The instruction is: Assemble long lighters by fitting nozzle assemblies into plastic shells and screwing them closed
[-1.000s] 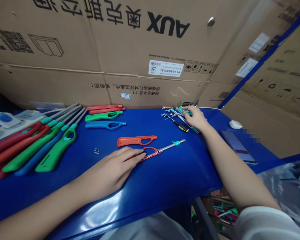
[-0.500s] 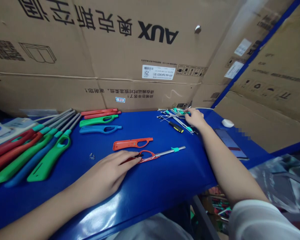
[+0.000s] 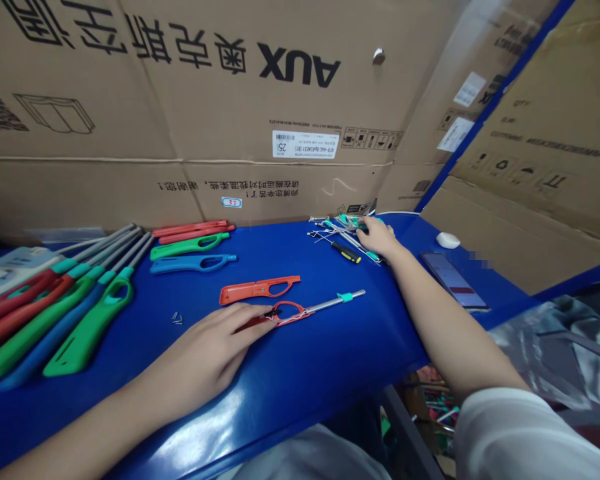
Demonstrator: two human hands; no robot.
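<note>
My left hand (image 3: 217, 343) is closed round the grip of an opened red-orange lighter half (image 3: 294, 319), which lies on the blue table. White wires run inside it, and a metal tube (image 3: 325, 304) with a teal collar sticks out to the right. The matching handle shell (image 3: 260, 290) rests just behind that hand. At the back, my right hand (image 3: 380, 238) reaches into a pile of metal tubes, wires and teal parts (image 3: 347, 233). Its fingers are curled down there, and what they pinch is hidden. A black-and-yellow screwdriver (image 3: 347, 252) lies at the pile's front.
Several whole lighters (image 3: 93, 323) are fanned out on the left. Behind them lie a blue handle shell (image 3: 195, 263), a green one (image 3: 190, 246) and red ones (image 3: 193, 231). Small screws (image 3: 177, 319), a phone (image 3: 453, 280) and a white earbud case-like object (image 3: 448, 240) also rest here. Cardboard walls (image 3: 180, 133) stand behind.
The camera view has shifted slightly, so most things appear a little further left. Both hands keep nearly the same places, left on the lighter half and right at the pile.
</note>
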